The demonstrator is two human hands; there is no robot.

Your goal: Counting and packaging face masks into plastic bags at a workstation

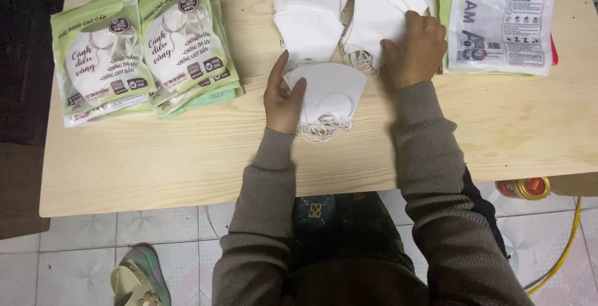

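Note:
My left hand [281, 97] grips the left edge of a small stack of folded white face masks [333, 94] lying on the light wooden table [187, 156], their ear loops hanging at the near side. My right hand [416, 47] rests on a taller pile of white masks [374, 13] at the far centre, fingers curled over its right edge. Another pile of white masks [308, 10] lies just left of that one.
Two stacks of green and white mask packets [143, 47] lie at the far left. A white printed packet [501, 16] lies over green packets at the far right. Below the table are a tiled floor, a slipper [137, 278], a red tin [523, 187] and a yellow cable [564, 250].

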